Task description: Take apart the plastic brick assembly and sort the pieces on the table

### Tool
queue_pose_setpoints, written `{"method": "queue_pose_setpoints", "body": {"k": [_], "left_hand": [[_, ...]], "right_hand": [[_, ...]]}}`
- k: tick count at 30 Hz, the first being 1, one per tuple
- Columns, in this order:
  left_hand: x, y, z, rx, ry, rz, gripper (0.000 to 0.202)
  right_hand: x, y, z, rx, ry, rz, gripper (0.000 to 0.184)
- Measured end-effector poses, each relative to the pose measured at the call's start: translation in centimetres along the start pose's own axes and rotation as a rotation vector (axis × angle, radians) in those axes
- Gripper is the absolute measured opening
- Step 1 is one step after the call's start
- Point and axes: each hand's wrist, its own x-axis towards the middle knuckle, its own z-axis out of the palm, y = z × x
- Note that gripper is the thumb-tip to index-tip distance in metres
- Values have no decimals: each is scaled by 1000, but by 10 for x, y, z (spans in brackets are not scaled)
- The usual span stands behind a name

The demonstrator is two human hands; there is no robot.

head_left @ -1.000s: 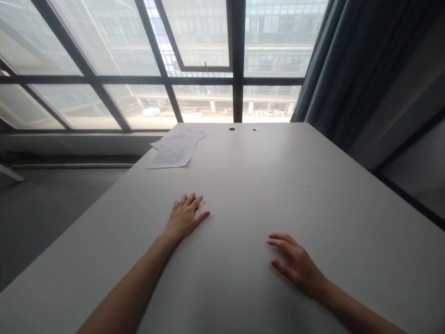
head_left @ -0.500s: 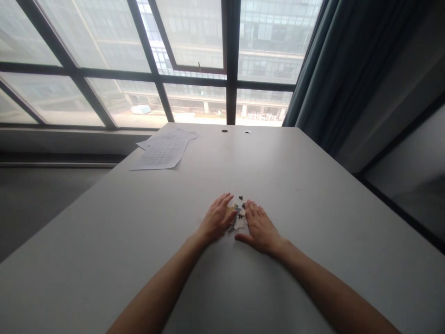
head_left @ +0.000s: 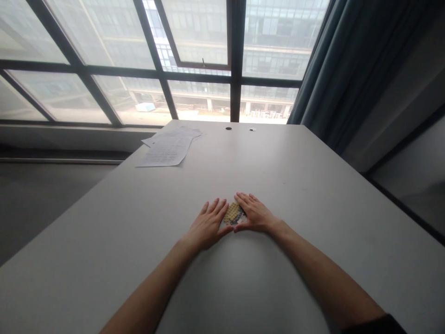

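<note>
A small heap of building bricks [head_left: 233,212], yellow, grey and white, lies on the white table [head_left: 271,278] between my two hands. My left hand [head_left: 211,224] rests flat along the heap's left side, fingers outstretched and thumb pointing right below it. On the other side my right hand [head_left: 253,213] lies with its fingers extended over the heap's far right edge. The thumbs nearly meet at the near side. Part of the heap is hidden under the right hand, and single pieces are too small to tell apart.
Several printed sheets of paper [head_left: 170,147] lie at the table's far left. Two small round holes sit near the far edge, one a dark hole [head_left: 228,128]. Behind stands a large window [head_left: 198,97], with a dark blue curtain [head_left: 323,69] at the right.
My hands have drawn in round the bricks, the right hand's fingers shifting left and away from me. The loose pieces that lay spread between them are now gathered closer, with more yellow showing.
</note>
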Motion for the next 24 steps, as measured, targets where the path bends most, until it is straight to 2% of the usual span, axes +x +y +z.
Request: {"method": "queue_pose_setpoints", "body": {"k": [3, 8, 13, 17, 24], "left_hand": [[7, 2, 3, -3, 6, -28, 76], [9, 1, 5, -18, 85, -129, 75], [5, -7, -1, -67, 70, -15, 47], [4, -12, -3, -70, 51, -15, 44], [11, -4, 2, -19, 133, -87, 47]], "right_hand": [[-3, -1, 0, 22, 38, 5, 111], [-15, -3, 5, -10, 100, 72, 116], [-23, -5, 9, -63, 63, 136, 112], [-17, -6, 6, -75, 12, 136, 106], [-4, -4, 2, -58, 12, 111, 102]]}}
